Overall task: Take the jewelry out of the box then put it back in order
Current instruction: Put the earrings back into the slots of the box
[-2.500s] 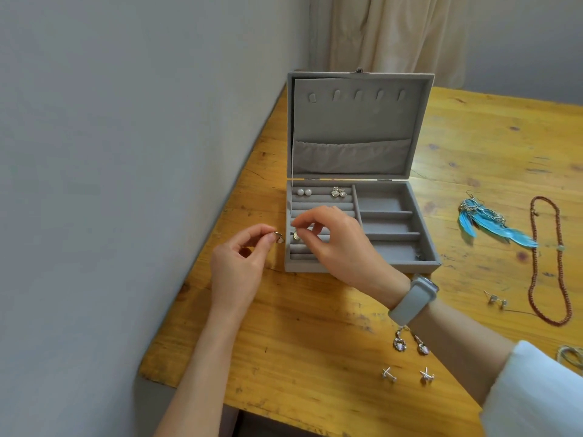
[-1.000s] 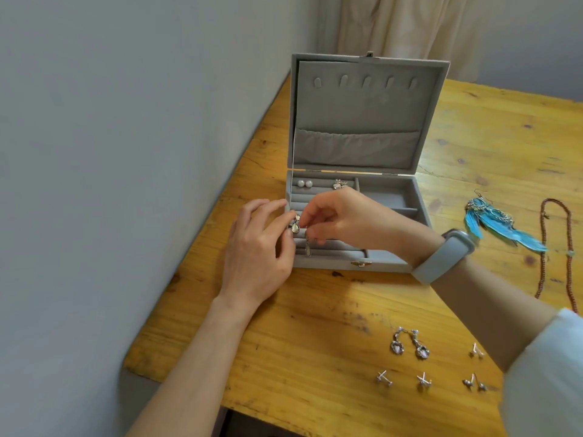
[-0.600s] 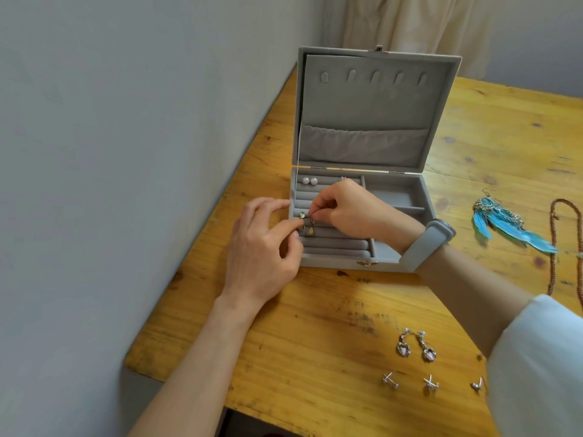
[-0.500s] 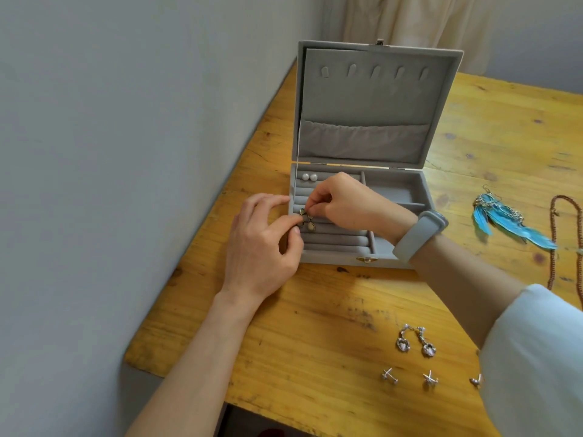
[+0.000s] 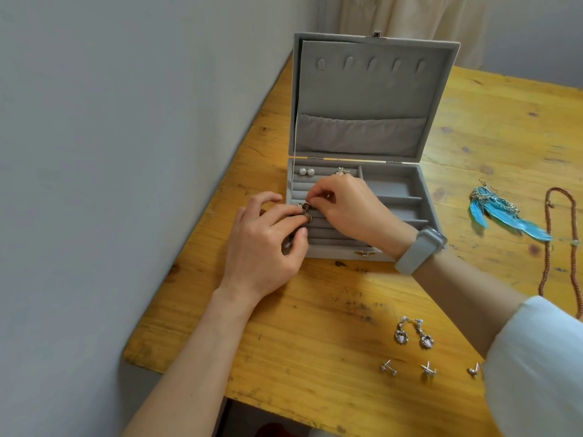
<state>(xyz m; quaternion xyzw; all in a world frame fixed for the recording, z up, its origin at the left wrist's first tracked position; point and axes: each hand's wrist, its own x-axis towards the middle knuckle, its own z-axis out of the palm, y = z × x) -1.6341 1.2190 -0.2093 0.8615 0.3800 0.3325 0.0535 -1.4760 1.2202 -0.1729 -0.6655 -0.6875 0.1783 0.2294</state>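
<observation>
Soft even daylight, fairly bright. Worktop (image 5: 315, 326) shows mild sheen near the middle. Faint soft shadows under the right hand (image 5: 350, 206) and box (image 5: 394, 184). Wide-angle bending at the edges; wall (image 5: 110, 152) line slants. Focus sharp, small earrings slightly soft.

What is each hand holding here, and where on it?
Both hands, left and right, pinch small bronze-coloured earrings at the ring rolls of the jewelry box; exact hold points are hidden by fingertips.

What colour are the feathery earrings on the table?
Bright blue feather earrings, seen in the head view.
</observation>
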